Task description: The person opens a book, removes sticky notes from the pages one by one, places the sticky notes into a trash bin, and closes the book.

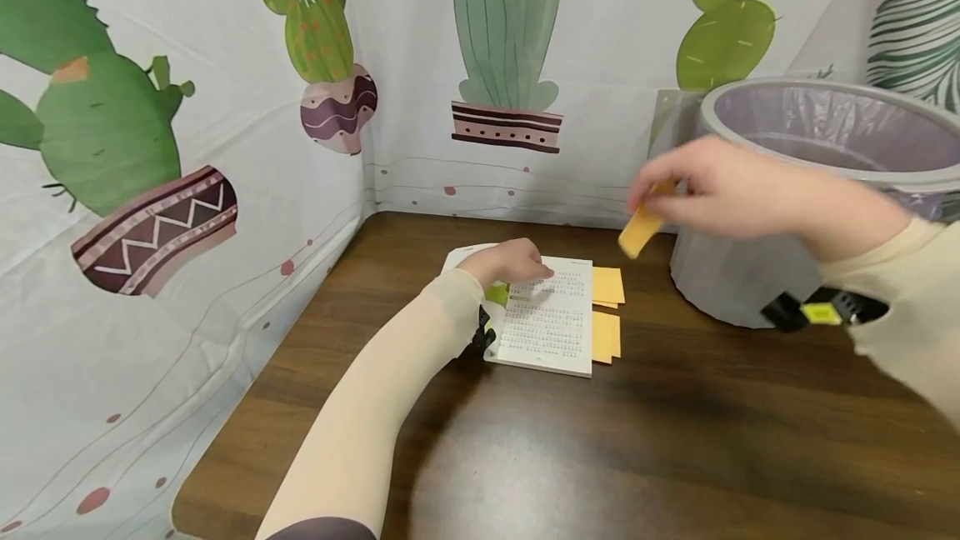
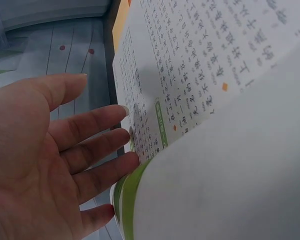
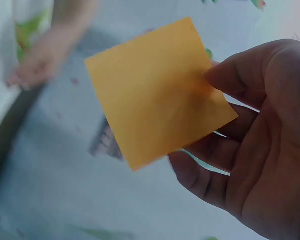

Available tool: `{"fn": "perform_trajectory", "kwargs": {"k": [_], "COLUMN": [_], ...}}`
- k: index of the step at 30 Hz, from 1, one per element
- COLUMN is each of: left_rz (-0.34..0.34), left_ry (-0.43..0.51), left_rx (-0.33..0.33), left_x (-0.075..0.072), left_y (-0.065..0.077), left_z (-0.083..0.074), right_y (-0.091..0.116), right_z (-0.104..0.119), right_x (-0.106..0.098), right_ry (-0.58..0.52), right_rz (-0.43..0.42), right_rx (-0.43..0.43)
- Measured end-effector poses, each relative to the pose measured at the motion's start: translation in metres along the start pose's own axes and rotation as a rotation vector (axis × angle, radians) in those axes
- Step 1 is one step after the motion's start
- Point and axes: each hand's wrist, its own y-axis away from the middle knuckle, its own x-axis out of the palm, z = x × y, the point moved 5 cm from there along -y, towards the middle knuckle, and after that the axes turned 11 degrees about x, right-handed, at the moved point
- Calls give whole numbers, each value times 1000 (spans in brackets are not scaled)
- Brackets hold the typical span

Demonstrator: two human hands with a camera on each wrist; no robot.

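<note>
An open book (image 1: 555,332) with printed text lies on the table. My left hand (image 1: 508,262) rests on its page; in the left wrist view the fingers of that hand (image 2: 50,145) are loosely extended, tips at the paper near a curved-up page with a green band. Orange sticky notes (image 1: 607,286) stick out past the book's right edge. To the right, above the table, my right hand (image 1: 723,186) pinches an orange sticky note (image 3: 155,95) between thumb and fingers. In the head view this note (image 1: 640,230) is turned nearly edge-on.
A grey bin (image 1: 720,273) with a purple liner stands at the right, just behind the right hand. The brown wooden table (image 1: 600,457) extends in front of the book. A white cactus-print cloth (image 1: 420,65) hangs behind and along the left.
</note>
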Motion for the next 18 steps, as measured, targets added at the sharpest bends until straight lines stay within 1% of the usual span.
{"fn": "perform_trajectory", "kwargs": {"k": [2,5,7,10,12,13,16,18], "left_rz": [1,5,13,12,10,6,9,6], "left_ry": [0,3,3,1,1,2,6,6], "left_rx": [3,-1,-5,-14,-18,-21,-23,-25], "left_x": [-1,-2,-2,-2,-2,-2,-2,-3], "left_y": [1,2,2,3,2,2,1,1], "left_z": [0,0,-1,-1,-1,-1,0,0], "right_y": [-7,-18,-25,-33,-37,-40,-46,-51], "right_z": [-6,-18,-28,-46,-61,-71,-100,-120], "right_x": [-24,-58,-78,-103,-116,-123,-140,-149], "right_ry": [52,117,153,192,169,123,-13,-62], "right_rz": [-36,-88,-131,-167,-185,-190,-210,-205], "right_rx": [59,122,157,244,305,339,387,417]}}
